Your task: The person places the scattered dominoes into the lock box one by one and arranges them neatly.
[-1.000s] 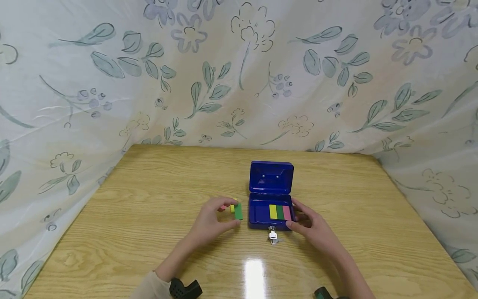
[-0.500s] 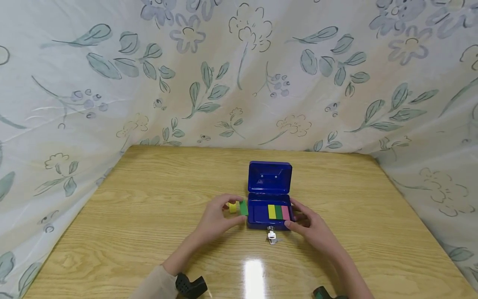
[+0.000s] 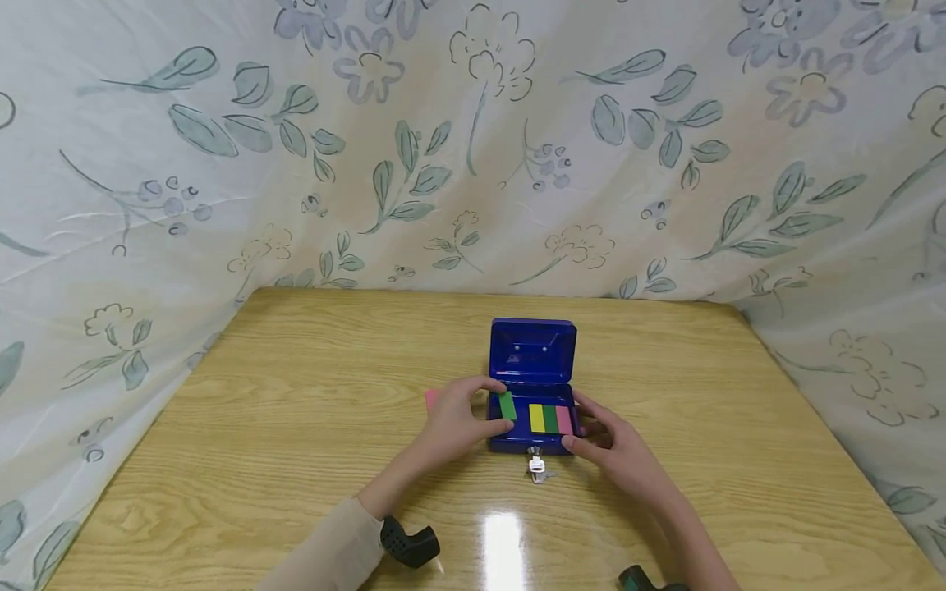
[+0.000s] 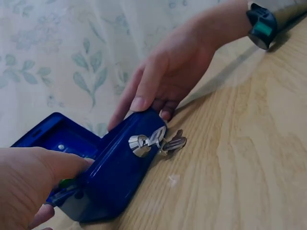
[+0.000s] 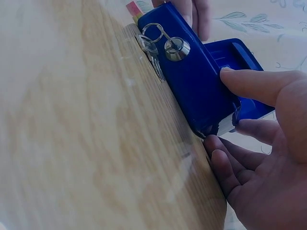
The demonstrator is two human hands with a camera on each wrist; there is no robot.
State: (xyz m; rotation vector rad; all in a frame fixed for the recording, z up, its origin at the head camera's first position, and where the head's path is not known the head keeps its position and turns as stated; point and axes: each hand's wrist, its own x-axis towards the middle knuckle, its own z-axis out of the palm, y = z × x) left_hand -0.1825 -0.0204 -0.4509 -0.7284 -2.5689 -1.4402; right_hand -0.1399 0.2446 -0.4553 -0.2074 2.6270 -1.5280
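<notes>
A blue metal cash box (image 3: pixel 510 445) stands on the table with its lid (image 3: pixel 532 353) raised. Yellow (image 3: pixel 536 419), dark green (image 3: pixel 550 419) and pink (image 3: pixel 564 420) blocks lie side by side in its right part. My left hand (image 3: pixel 454 420) pinches a green block (image 3: pixel 507 406) between thumb and fingers, over the left part of the box. With thumb at the front corner and fingers along the right side, my right hand (image 3: pixel 619 450) grips the box. Keys (image 4: pixel 173 143) hang from the front lock (image 4: pixel 140 145). The left thumb hides most of the green block in the left wrist view.
A pink block (image 3: pixel 432 400) lies on the wooden table (image 3: pixel 332 361) left of the box, partly behind my left hand. In the right wrist view, a yellow piece (image 5: pixel 139 18) shows beside the pink one. A floral curtain (image 3: pixel 369 164) hangs behind the table.
My left hand has moved right with the green block, from the table beside the box to over its left part. The right hand keeps its grip on the box's right side.
</notes>
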